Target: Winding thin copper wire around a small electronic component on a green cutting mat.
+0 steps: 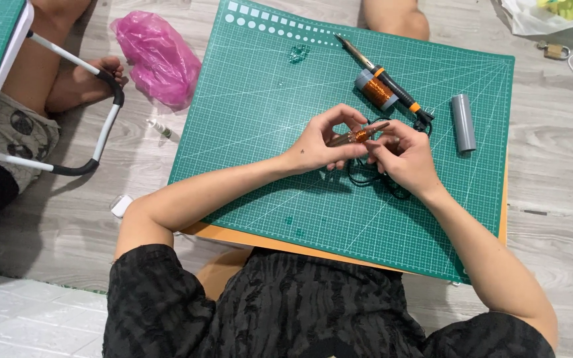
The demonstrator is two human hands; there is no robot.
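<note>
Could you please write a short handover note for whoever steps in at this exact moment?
Left hand: pinches one end of a thin rod wound with copper wire.
Right hand: fingers at the rod's other end, over a tangle of black cord.
On the green mat: soldering iron, copper wire spool, grey tube.
Off the mat: pink bag on the floor.
Done: part of the rod already carries copper turns.
Left: the rod ends look bare; the iron lies untouched.
</note>
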